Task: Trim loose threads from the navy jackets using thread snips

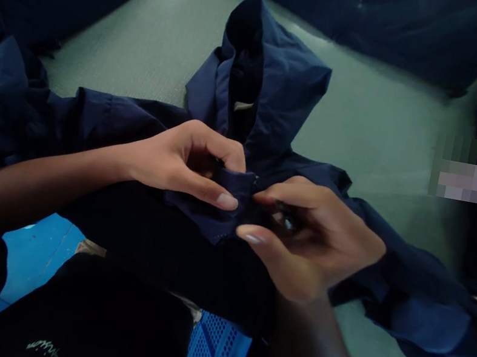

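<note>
A navy hooded jacket (284,76) lies spread across the table, its hood at the far side and its sleeves out to both sides. My left hand (195,162) pinches a folded edge of the jacket between thumb and fingers, over the middle of the garment. Close by on the right, my right hand (311,234) is curled, with index fingertip and thumb apart beside that edge. Something small and dark with a shiny glint sits within its fingers; its kind cannot be made out. A small pale label shows inside the hood.
More dark blue garments lie on the pale green table (386,124) at the far left and along the back. Below the near edge are a blue plastic crate (219,353) and a blue surface (40,254). White cord-like material hangs at the lower right.
</note>
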### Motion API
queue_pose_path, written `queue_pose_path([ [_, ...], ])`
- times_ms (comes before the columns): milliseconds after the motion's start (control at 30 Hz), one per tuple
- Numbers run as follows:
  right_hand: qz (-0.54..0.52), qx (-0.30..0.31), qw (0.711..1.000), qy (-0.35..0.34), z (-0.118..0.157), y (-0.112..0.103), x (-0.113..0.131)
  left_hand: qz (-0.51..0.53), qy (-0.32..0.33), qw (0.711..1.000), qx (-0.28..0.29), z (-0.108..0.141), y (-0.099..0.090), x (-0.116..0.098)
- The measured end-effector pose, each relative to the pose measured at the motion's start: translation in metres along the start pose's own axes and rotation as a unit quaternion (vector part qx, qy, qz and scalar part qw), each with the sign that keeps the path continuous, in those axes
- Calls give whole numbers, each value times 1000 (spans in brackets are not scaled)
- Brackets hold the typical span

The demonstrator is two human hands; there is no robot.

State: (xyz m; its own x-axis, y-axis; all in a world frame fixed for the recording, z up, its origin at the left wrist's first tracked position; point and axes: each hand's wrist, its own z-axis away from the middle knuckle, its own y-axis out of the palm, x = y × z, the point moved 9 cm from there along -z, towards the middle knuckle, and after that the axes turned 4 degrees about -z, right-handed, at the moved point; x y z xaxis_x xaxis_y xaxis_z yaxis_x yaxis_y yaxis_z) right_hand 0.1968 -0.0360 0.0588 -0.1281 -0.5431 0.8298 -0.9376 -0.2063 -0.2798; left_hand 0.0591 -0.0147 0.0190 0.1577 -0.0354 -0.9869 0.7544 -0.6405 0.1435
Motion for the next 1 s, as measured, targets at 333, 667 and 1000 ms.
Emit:
queue_pose_path([
  [333,-19,13,997,75,0,6,-11,79,-35,996,-28,0,-6,12],
  [667,-35,22,996,75,0,9,-10,131,-45,990,-9,-1,-1,20],
  [1000,-12,5,998,58,-2,5,-11,139,-60,988,-14,0,0,18],
])
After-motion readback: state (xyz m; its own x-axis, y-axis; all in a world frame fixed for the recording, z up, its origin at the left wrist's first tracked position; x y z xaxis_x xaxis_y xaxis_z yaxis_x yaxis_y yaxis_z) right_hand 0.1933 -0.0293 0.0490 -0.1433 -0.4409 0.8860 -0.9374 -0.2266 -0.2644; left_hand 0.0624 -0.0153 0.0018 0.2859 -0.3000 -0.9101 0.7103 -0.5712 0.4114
